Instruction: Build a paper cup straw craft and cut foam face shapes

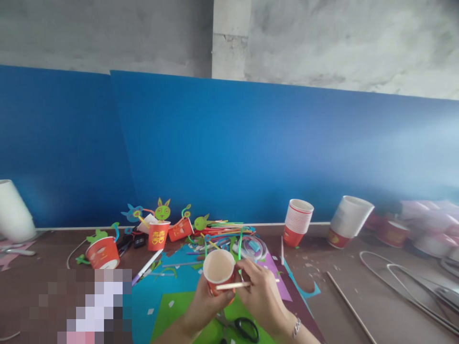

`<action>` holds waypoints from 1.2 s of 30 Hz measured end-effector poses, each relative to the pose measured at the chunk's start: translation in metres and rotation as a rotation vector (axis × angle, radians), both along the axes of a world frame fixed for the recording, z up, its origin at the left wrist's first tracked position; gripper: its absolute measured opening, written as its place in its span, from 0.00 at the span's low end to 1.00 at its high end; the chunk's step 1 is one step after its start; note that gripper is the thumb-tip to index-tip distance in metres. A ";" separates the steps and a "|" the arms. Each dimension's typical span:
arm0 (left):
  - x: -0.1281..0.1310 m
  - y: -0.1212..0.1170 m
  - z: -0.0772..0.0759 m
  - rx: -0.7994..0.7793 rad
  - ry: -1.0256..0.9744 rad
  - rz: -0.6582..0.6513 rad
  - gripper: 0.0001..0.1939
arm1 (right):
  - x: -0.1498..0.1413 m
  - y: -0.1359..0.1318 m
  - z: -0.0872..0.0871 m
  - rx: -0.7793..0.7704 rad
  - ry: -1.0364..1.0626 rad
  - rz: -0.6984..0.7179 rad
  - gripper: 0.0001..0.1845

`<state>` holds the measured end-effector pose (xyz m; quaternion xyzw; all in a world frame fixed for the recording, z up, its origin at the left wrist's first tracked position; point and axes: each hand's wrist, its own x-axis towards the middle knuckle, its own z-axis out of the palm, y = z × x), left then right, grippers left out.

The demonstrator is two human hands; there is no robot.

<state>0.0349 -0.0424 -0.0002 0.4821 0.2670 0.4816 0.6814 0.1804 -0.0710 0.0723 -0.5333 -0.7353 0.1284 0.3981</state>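
Clamping paper cup [218,267] round its lower body with left fingers [224,299], mouth up, above green sheet [169,310]. Pinching pale stick [228,286] in right fingers [248,273], close to cup front. Probably light, springy, easy to crush; best held low and softly, off the rim.

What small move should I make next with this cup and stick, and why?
Perhaps turn the wooden stick so its tip points at the paper cup: the right hand holds it crosswise in front of the cup, and the left hand already has the cup, mouth up.
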 end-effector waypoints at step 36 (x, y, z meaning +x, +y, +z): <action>-0.004 -0.007 0.016 -0.031 -0.081 -0.044 0.28 | 0.002 0.017 -0.002 -0.824 0.832 0.090 0.10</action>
